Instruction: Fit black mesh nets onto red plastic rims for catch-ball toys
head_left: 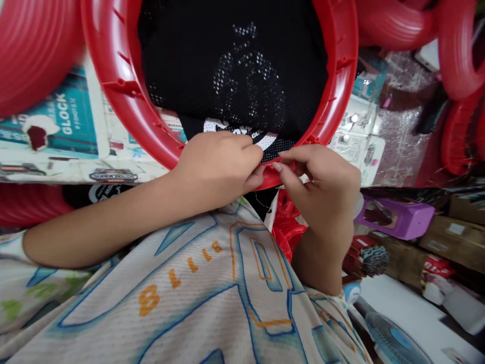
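Printed jersey lies below the red plastic ring, whose rim the left hand grips, fingers curled, and the right hand pinches beside black mesh.

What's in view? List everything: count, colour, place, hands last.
Red ring: one, red, upper middle.
Black mesh fabric: one, black and white, within the ring.
Other red parts: several, red, both sides.
Printed surface: one, white and teal, beneath the ring.
Clear plastic: count unclear, clear, right of the ring.
Purple container: one, purple, right.
Cardboard boxes: several, brown, right.
Grey bundle: one, grey, right.
Fan-like object: one, blue and grey, lower right.
Other clutter: uncounted, blurred, right.
Patterned top: one, multicoloured, lower middle.
Left hand: one, bare, at the ring's near edge.
Right hand: one, bare, beside it.
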Tool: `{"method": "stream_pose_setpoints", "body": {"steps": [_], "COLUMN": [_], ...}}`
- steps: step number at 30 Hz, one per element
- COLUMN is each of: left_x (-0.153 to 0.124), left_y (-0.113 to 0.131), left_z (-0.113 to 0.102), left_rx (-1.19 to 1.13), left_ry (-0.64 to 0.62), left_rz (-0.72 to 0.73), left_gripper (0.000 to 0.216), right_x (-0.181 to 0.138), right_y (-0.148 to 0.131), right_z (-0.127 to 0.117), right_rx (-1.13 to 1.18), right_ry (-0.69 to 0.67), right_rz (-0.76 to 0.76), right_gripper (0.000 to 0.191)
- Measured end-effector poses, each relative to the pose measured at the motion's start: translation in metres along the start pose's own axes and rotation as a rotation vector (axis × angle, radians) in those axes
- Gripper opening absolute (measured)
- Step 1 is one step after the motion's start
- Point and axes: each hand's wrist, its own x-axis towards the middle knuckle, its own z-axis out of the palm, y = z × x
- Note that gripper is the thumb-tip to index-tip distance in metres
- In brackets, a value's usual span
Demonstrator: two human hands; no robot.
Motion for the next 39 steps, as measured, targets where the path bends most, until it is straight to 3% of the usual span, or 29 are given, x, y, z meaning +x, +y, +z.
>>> {"method": "stream_pose_setpoints", "body": {"steps": [13, 17, 25, 29, 33, 35, 36, 37, 39], "left_x": [0.001, 0.002, 0.004, 0.0, -0.01, -0.022, -0.03, -0.039, -0.058], "left_y": [0.003, 0.003, 0.001, -0.001, -0.019, -0.034, -0.042, -0.049, -0.06], "left_z": [-0.002, -0.005, -0.002, -0.002, -0.009, -0.013, -0.013, -0.014, -0.011], "left_rx": [-0.047, -0.049, -0.087, -0.287, -0.93, -1.11, -1.052, -0.879, -0.426], "left_ry": [-0.058, -0.092, -0.064, 0.105, 0.465, 0.671, 0.796, 0.826, 0.762], "left_rz": [-0.055, -0.091, -0.071, -0.029, 0.048, 0.066, 0.085, 0.079, -0.001], "left_gripper": [0.038, 0.036, 0.031, 0.024, 0.021, 0.031, 0.035, 0.036, 0.021], "right_x": [-0.008, -0.009, -0.006, -0.003, -0.004, -0.004, -0.004, -0.004, -0.004], "right_y": [-0.005, -0.006, -0.008, -0.007, -0.007, -0.007, -0.007, -0.007, -0.005], "right_z": [0.007, 0.007, -0.001, -0.002, -0.002, -0.001, 0.0, 0.0, 0.001], "right_rx": [0.155, 0.175, 0.113, 0.094, 0.135, 0.129, 0.125, 0.127, 0.142], "right_ry": [0.065, 0.09, 0.014, 0.003, 0.022, 0.026, 0.032, 0.035, 0.045], "right_rz": [0.228, 0.221, 0.176, 0.151, 0.183, 0.201, 0.202, 0.195, 0.18], "right_gripper": [0.016, 0.021, 0.032, 0.031, 0.03, 0.029, 0.028, 0.029, 0.031]}}
